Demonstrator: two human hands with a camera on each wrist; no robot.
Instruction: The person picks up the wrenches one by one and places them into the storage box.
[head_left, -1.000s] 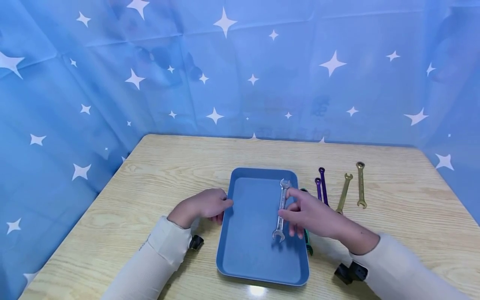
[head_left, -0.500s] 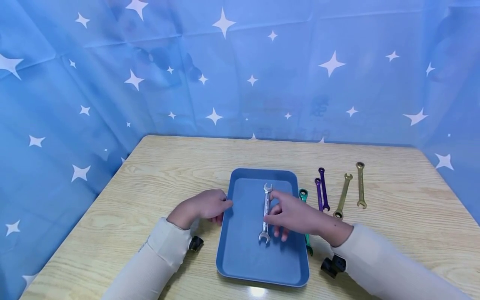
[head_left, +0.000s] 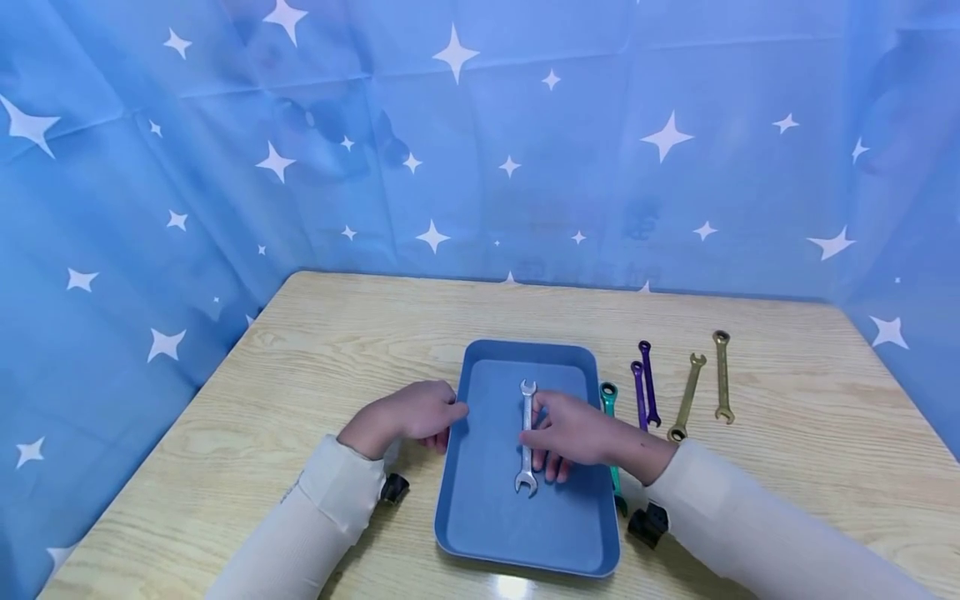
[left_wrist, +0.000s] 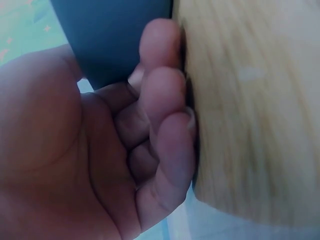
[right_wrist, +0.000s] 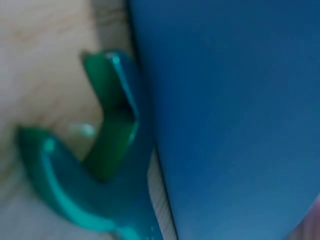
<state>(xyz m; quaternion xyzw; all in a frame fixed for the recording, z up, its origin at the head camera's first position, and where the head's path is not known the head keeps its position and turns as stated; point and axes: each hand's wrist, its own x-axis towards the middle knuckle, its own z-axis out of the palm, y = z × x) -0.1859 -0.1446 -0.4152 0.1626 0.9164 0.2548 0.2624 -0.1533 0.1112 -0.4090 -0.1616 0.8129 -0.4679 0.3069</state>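
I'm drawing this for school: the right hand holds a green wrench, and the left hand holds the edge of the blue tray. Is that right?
Not quite: the wrench in the right hand is silver, not green, as the head view shows. The left hand does hold the edge of the blue tray.
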